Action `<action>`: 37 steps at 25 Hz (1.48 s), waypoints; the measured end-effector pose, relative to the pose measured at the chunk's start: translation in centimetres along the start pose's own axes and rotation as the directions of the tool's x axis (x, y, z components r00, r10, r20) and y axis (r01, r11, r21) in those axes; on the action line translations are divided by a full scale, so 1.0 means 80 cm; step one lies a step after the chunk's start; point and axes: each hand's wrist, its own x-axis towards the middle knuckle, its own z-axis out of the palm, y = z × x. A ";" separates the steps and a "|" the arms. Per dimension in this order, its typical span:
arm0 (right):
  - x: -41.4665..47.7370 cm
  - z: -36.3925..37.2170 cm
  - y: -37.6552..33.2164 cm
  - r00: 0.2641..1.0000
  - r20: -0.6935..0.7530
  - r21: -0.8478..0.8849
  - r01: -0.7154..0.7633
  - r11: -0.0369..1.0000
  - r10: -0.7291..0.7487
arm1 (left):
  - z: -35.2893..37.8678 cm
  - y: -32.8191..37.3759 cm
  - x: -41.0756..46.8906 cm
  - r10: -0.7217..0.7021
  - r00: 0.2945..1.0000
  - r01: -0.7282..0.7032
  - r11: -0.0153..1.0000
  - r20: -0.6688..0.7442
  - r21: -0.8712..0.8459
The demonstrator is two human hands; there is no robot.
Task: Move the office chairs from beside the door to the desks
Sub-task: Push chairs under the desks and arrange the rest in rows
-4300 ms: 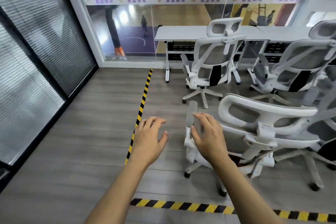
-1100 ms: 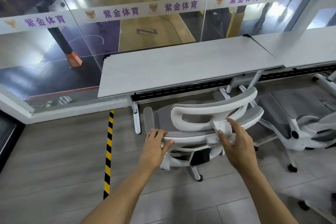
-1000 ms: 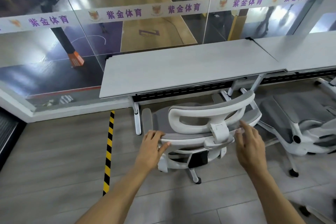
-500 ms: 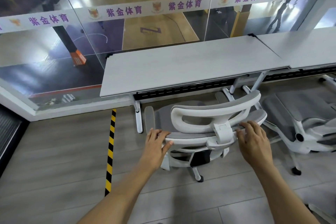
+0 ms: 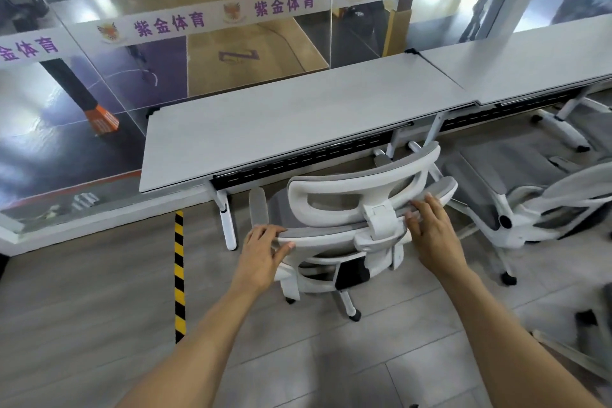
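A white office chair with grey mesh stands on the floor facing the left white desk, its seat partly under the desk's front edge. My left hand grips the left end of the backrest's top edge, thumb below and fingers over it. To the right of the headrest bracket, my right hand lies on the backrest's top edge with its fingers fairly straight. The chair's base is mostly hidden behind the backrest.
A second white chair stands close on the right at the adjoining desk. Part of another chair shows at the lower right. Behind the desks runs a glass wall. On the floor to the left lies a yellow-black tape strip.
My right hand left the headrest bracket and settled on the backrest's top edge further right. My left hand kept its hold. The chair stays at the left desk.
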 end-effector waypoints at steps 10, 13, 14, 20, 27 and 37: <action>0.010 -0.001 -0.010 0.999 0.027 -0.135 -0.029 0.990 0.033 | -0.004 -0.003 0.008 -0.021 1.000 0.021 1.000 0.013 -0.003; -0.013 -0.004 -0.028 0.992 -0.030 -0.099 -0.121 0.988 0.119 | -0.008 0.002 -0.001 0.075 0.997 -0.076 0.996 0.008 0.055; -0.026 -0.005 -0.035 0.989 -0.056 -0.081 -0.143 0.986 0.139 | -0.012 0.008 -0.006 0.157 0.988 -0.156 0.984 -0.004 0.089; -0.113 -0.035 -0.078 0.946 -0.206 -0.080 -0.270 0.959 0.250 | -0.017 0.069 -0.032 0.473 0.878 -0.477 0.874 0.070 0.087; -0.183 -0.100 -0.056 0.826 -0.405 0.093 -0.389 0.917 0.392 | 0.034 0.205 -0.026 0.707 0.687 -0.700 0.706 0.167 -0.109; -0.116 -0.230 0.103 0.677 -0.511 0.189 -0.513 0.838 0.529 | 0.185 0.433 0.069 0.805 0.534 -0.785 0.585 0.258 -0.203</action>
